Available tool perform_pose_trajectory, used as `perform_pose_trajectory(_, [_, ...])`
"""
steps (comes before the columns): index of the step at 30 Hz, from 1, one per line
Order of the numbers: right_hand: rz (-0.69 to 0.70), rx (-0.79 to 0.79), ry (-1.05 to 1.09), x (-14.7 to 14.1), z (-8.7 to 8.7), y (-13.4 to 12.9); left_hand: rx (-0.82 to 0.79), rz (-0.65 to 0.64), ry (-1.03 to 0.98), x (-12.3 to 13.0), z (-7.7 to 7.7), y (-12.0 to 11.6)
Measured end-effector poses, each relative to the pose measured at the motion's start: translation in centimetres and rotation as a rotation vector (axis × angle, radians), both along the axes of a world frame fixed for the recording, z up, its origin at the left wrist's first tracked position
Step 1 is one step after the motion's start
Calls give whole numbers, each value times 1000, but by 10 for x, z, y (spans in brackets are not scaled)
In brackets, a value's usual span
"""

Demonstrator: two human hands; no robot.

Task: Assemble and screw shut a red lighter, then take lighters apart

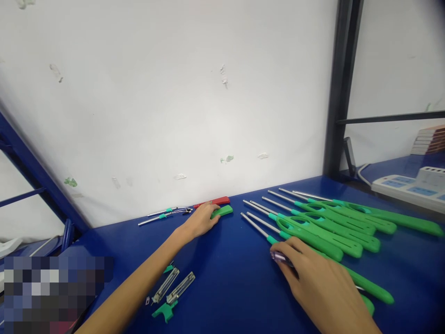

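Note:
Near the wall, my left hand reaches out with its fingers closed around one end of a green lighter casing. A red lighter casing lies just behind it. My right hand is closed on what looks like a screwdriver; its clear purple end shows at the fingertips, and the palm hides most of it. Under and beyond that hand lie several green long-neck lighters with metal tubes, roughly side by side. The right hand partly covers the nearest ones.
Metal lighter tubes with wires lie by the wall, left of the left hand. Two clear fuel tanks and a teal trigger piece sit near the left forearm. A white power strip is beyond the dark post.

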State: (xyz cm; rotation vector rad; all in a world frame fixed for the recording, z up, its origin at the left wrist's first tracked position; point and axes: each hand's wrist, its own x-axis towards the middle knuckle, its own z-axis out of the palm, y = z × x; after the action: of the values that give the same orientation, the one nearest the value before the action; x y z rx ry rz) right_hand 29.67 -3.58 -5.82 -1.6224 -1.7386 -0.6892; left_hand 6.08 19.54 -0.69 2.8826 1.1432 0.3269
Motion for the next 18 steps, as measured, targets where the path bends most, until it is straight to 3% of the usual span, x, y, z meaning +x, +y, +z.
perform_pose_trajectory(12, [-10,5,6,1,0,-1,114,50,53,11,-4,12])
perform_pose_trajectory(15, [-17,-7,7,1,-2,-1,172,72,64,13,5,-1])
perform_pose_trajectory(18, [-33,-25,11,1,-4,-1,211,57,78,6,17,-33])
